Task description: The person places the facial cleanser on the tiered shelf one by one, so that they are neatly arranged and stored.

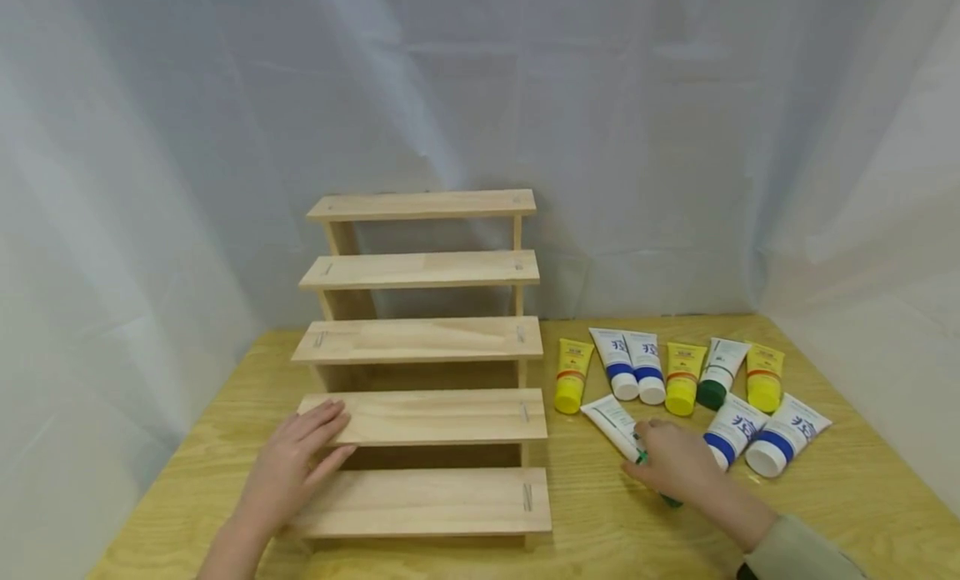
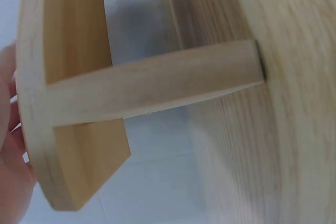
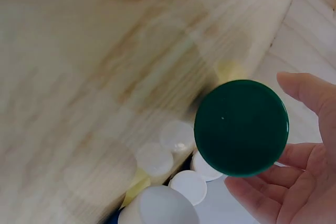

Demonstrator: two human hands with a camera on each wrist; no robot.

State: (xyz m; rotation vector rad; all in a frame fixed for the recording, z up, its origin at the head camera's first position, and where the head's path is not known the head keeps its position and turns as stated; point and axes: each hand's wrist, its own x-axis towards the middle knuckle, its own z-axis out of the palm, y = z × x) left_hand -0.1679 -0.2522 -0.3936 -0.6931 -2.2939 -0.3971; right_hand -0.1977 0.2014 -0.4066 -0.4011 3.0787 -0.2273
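Note:
My left hand point(image 1: 288, 459) rests at the left end of the wooden tiered stand, its fingertips on the second step point(image 1: 442, 417) from the bottom. In the left wrist view, part of that hand point(image 2: 13, 140) shows beyond the board's edge point(image 2: 34, 93). On the right, my right hand point(image 1: 678, 463) grips a white tube with a green cap point(image 1: 615, 422), covering its lower half. The right wrist view has the green cap point(image 3: 241, 128) facing the camera, with the thumb on one side and the fingers point(image 3: 257, 192) on the other.
Behind the right hand lie several tubes: yellow ones point(image 1: 573, 372), white ones with blue bands point(image 1: 643, 363), and another green-capped one point(image 1: 723, 367). Two more blue-banded tubes point(image 1: 787, 434) lie right of the hand. Pale sheeting point(image 1: 645, 147) surrounds the wooden table point(image 1: 592, 522).

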